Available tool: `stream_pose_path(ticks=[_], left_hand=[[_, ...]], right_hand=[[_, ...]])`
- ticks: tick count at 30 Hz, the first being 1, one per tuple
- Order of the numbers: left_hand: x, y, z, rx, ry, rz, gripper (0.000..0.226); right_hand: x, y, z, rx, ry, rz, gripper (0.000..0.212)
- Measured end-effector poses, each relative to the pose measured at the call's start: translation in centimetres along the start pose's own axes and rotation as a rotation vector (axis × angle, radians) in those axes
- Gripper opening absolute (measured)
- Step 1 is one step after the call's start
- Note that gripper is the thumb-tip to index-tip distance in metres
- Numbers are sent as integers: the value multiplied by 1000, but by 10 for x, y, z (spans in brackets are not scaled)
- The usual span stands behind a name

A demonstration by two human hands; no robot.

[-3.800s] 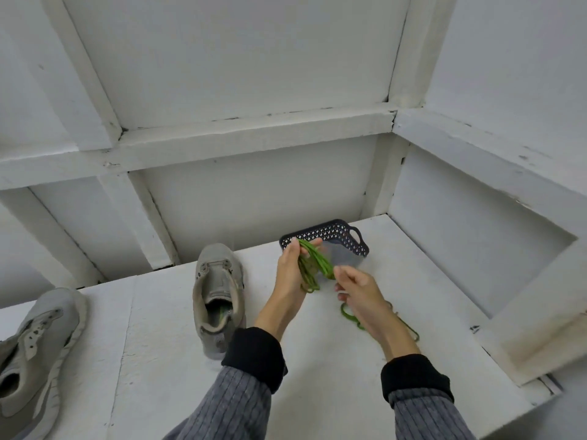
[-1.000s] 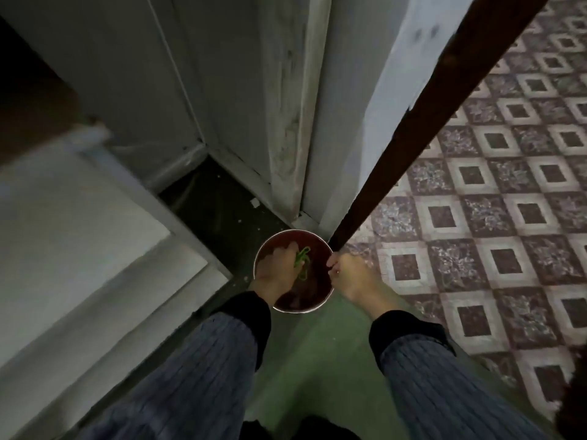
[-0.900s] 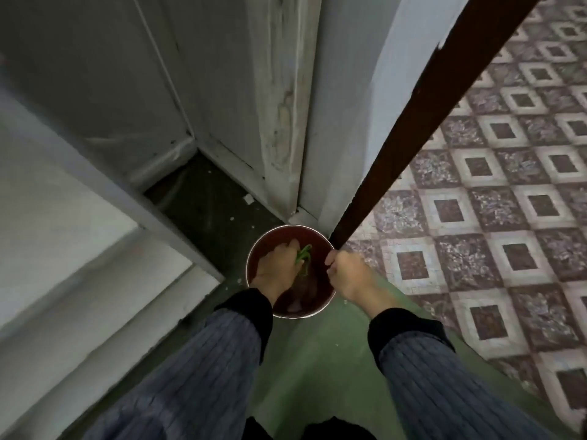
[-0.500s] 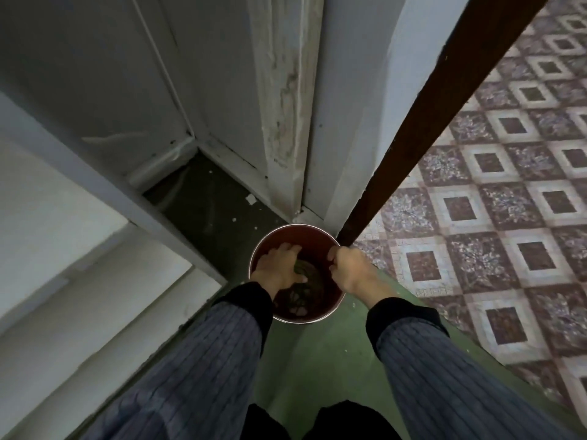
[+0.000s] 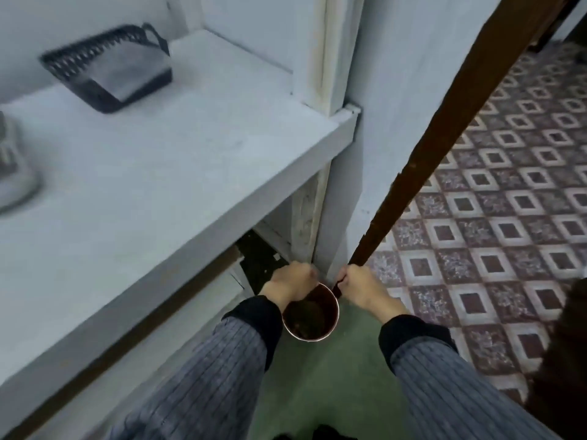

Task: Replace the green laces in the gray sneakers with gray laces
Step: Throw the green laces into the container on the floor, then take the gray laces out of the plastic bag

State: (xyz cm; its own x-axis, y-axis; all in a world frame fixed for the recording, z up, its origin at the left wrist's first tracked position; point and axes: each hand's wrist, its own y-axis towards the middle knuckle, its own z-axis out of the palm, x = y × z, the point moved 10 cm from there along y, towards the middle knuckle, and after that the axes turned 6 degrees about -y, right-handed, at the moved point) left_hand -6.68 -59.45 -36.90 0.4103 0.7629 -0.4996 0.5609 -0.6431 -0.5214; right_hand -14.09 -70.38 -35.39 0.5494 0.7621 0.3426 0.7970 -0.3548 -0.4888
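Head view: no writing can be read. Both hands hang over a round red bin (image 5: pixel 313 315) on the floor. The left hand (image 5: pixel 293 282) is curled, empty, at its rim; the right hand (image 5: pixel 360 285), curled, seems to pinch something dark. A gray sneaker (image 5: pixel 14 173) and dark basket (image 5: pixel 108 68) sit on the white worktop (image 5: pixel 165 173), well apart from both.

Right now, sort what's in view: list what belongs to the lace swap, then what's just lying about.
Job: gray sneaker on the shelf; left hand and right hand over the red bin.
Lying about: black perforated basket; brown door edge.
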Motion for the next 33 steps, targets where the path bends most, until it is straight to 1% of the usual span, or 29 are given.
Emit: stream_pose_path(ticks=[4,8,11,15,19,22,24,27,29,31,33], left_hand=[[-61,-71,-110,-149,7,101,27],[-91,-129,-217,-295,-1,196,27],[-89,-164,-289,-428,9,208,26],[-53,-193,-361,-597,5,146,25],[3,-212,-416,-799,-44,42,25],[51,-216,-444,-908,-89,-63,26],[80,-216,-456,-961,-129,-103,25],[109,-204,-456,-923,-119,-136,29],[125,-191,-452,-886,-75,-162,41],[137,-175,-447,-868,-36,-174,50],[144,-159,-444,-874,13,-170,53]], right_hand=[[67,-57,-101,-55,-29,-67,16],[137,-88,-196,-206,-20,-163,22],[191,-98,-249,-315,1,-231,23],[265,-92,-292,-407,4,-345,23],[334,-67,-308,-424,11,-453,22],[379,-41,-310,-399,15,-537,23],[403,-18,-307,-375,16,-577,23],[429,11,-295,-315,11,-624,25],[441,34,-283,-264,24,-632,29],[446,57,-271,-221,56,-609,31],[446,80,-256,-179,100,-570,31]])
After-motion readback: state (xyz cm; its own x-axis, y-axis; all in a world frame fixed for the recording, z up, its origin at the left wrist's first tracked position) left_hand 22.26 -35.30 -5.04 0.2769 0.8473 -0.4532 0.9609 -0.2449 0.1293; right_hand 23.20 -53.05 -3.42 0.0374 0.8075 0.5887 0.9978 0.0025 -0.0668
